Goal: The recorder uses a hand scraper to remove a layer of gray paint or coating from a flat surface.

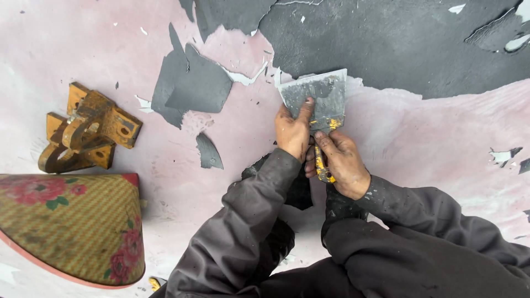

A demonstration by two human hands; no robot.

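- The scraper (319, 102) sits just right of centre in the upper half of the frame; its wide, paint-smeared metal blade points up toward the top edge, and its yellow handle runs down and slightly left toward the person's body; so the long axis is near vertical in the picture, with the blade's working edge tilted, higher on the right.
- The right hand (343, 164) is clenched around the yellow handle, below the blade; the handle's lower end shows under the knuckles; the forefinger reaches up toward the blade's base.
- The left hand (294, 129) lies just left of the handle; its fingers are curled, and one fingertip is pressed flat on the face of the blade; it grasps nothing that I can make out, it only bears on the metal.
- Of the two, the left hand is the nearer to the blade's edge; the right is lower, on the grip; the blade lies straight above both.
- The blade's top edge meets the ragged border where dark grey paint (397, 44), filling the upper right of the frame, gives way to the bare pale pink surface (430, 138); a loose patch of grey paint (190, 83) remains to the upper left of the blade, apart from it.
- At the left of the frame a rusty yellow metal bracket (88, 129) is fixed to the surface; below it, in the lower left corner, shows a woven conical hat with red flowers (72, 226); both are well apart from the hands.
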